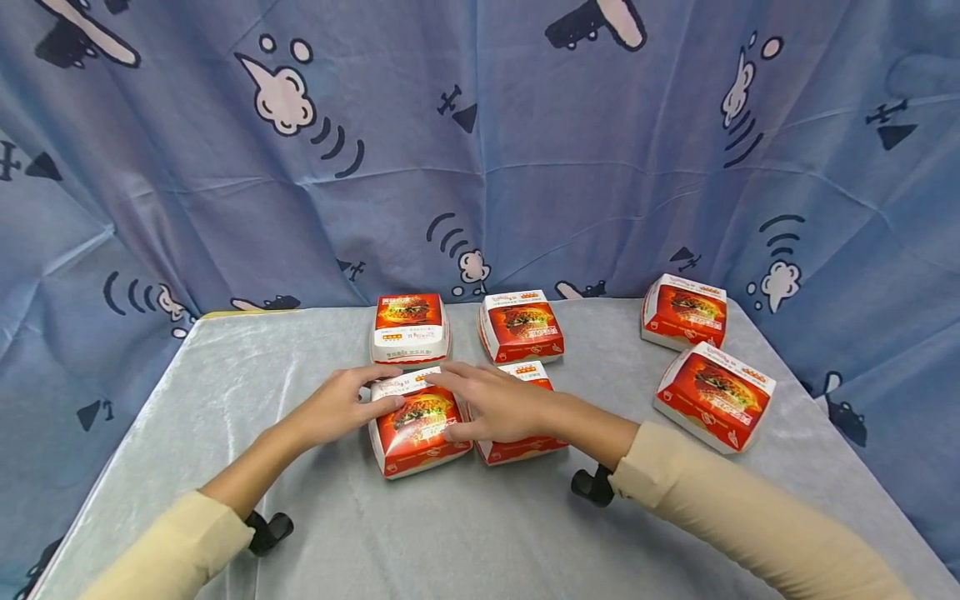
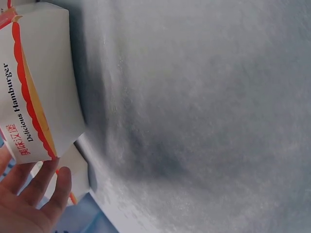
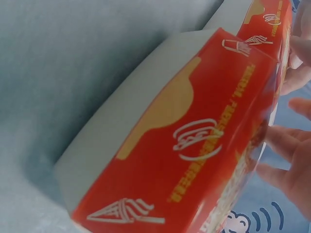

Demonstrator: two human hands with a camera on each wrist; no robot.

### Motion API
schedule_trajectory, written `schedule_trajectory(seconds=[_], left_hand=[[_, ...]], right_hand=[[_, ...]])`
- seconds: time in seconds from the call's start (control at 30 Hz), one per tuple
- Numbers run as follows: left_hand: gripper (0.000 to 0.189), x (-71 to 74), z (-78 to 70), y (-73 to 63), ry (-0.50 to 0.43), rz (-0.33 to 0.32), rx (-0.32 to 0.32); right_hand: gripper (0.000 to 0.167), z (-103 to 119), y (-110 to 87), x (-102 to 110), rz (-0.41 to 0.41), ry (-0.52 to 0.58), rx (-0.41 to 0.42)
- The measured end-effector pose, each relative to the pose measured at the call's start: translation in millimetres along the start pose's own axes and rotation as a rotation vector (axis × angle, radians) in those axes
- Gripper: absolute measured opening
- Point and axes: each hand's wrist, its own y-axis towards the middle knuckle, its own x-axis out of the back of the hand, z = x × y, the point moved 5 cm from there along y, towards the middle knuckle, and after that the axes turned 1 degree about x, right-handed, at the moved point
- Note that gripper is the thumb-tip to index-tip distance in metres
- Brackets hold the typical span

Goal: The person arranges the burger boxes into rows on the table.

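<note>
Where legible, "Delicious Hamburger" box (image 2: 43,82)

The near left box (image 1: 420,421) sits closed and right side up on the grey cloth (image 1: 322,525), slightly turned, its red lid showing a burger, with a white strip along the far edge. Just right of it lies the near right box (image 1: 525,452), red and white, partly hidden.
</note>
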Motion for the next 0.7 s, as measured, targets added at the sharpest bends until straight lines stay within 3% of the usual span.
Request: schedule_trajectory(seconds=[0.3,0.7], left_hand=[[0.05,0.7,-3.9,-2.7,-0.009,0.019,-0.008],[0.046,2.9,-9.2,-1.3,-0.039,0.034,-0.067]], right_hand=[[0.07,-2.9,-0.5,-0.4,0.011,-0.08,-0.01],[0.068,-0.5,1.3,0.3,0.028,-0.061,0.038]])
